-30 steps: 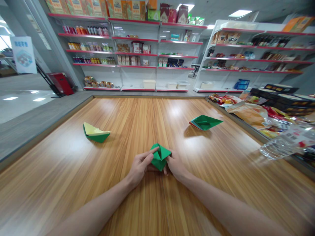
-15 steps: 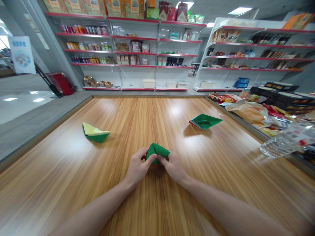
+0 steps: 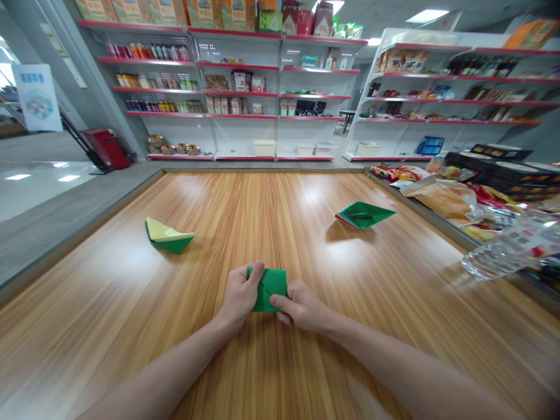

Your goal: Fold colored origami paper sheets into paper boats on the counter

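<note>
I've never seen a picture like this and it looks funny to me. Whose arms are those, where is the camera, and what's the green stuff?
The camera sits on a person's head and looks down, so the arms you see are that person's own. The left hand and right hand press a folded green paper flat on a wooden table. Two finished paper boats rest farther away: a green and yellow boat on the left and a green boat on the right. Snack bags lie along the right edge, and shop shelves stand behind.

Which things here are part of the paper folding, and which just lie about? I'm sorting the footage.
In hand:
left hand
right hand
green folded paper, pressed flat on the wooden table

Lying about:
yellow-green paper boat
green paper boat
snack packets
plastic bottle
</note>
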`<state>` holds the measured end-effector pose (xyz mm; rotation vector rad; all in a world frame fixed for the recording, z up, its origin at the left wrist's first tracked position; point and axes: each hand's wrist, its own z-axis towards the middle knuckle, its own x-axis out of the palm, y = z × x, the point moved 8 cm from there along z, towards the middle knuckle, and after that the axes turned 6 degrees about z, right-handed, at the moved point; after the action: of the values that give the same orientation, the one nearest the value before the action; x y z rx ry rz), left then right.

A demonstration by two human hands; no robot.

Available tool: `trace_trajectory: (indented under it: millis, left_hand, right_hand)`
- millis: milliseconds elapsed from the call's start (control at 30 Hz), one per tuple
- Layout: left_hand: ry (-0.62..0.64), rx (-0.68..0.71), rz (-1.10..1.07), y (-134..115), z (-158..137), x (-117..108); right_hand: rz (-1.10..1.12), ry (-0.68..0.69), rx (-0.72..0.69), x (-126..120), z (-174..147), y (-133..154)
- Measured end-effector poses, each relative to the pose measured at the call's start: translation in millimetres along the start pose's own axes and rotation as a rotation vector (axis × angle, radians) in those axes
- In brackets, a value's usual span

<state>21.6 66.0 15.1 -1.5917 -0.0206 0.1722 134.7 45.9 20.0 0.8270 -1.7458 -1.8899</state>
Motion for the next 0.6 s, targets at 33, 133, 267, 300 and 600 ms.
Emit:
trace_trajectory:
  millis: [33, 133, 267, 300, 600]
  left_hand:
    - [-0.003, -0.021, -0.015, 1.7, -0.4, 0.5]
    - [-0.016, -0.043, -0.011, 2.6, -1.8, -1.2]
    - [-0.151, 0.163, 0.233, -20.5, -3.5, -17.2]
    - [-0.179, 0.214, 0.292, -26.6, -4.4, -19.8]
    - [-0.128, -0.021, 0.157, -2.2, -5.0, -8.9]
  right_hand:
    - [0.031, 0.042, 0.004, 3.2, -0.9, 1.1]
    - [0.082, 0.116, 0.053, 11.6, -2.5, 0.2]
    - [-0.033, -0.061, 0.156, 6.2, -1.4, -10.1]
    - [-0.083, -0.125, 0.174, 3.4, -1.9, -11.9]
    - [0.020, 0.101, 0.112, 40.2, -11.0, 0.2]
